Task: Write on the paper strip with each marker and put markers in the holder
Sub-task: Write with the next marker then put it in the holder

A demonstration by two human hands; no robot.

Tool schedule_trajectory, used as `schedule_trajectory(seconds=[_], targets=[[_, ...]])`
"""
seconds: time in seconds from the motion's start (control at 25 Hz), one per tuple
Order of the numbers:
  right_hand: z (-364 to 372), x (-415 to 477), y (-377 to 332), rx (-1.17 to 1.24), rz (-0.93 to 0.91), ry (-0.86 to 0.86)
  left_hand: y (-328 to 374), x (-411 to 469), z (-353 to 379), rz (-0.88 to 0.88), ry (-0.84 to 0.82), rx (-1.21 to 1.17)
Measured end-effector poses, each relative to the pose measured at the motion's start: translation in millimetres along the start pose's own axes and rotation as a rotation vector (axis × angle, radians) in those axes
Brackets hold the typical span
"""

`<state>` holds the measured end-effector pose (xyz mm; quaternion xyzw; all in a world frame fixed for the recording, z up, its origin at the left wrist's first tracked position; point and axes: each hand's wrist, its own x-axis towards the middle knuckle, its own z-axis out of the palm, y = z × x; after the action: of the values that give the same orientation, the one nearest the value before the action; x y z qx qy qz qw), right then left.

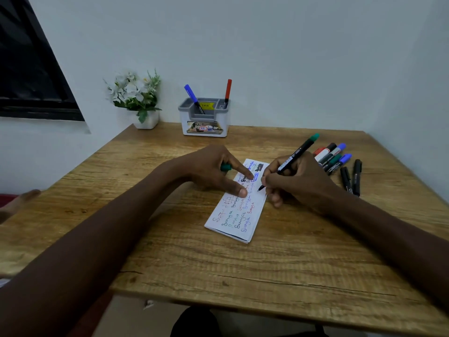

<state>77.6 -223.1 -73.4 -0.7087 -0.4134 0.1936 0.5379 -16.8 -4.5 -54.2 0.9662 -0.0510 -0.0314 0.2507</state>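
A white paper strip (243, 215) covered in coloured handwriting lies in the middle of the wooden table (170, 251). My right hand (296, 183) grips a black marker with a green end (297, 155), its tip touching the strip's right edge. My left hand (218, 171) presses the strip with index finger and thumb, and its curled fingers hold a green cap (226, 167). A grey and white holder (205, 117) stands at the back, with a blue marker (193, 97) and a red marker (228, 92) upright in it.
Several markers (332, 155) in red, blue, green and black lie in a loose group on the table to the right of my right hand. A white pot of white flowers (137, 98) stands at the back left against the wall. A dark window frame (31, 69) is on the left.
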Motion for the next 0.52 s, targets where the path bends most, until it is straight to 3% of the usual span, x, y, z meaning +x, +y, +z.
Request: schedule_trajectory(seconds=[0.52], targets=[[4.9,0.6,-4.0,-0.209,-0.048,-0.089,12.7,-6.5,-3.3,0.033,-0.044,-0.028]])
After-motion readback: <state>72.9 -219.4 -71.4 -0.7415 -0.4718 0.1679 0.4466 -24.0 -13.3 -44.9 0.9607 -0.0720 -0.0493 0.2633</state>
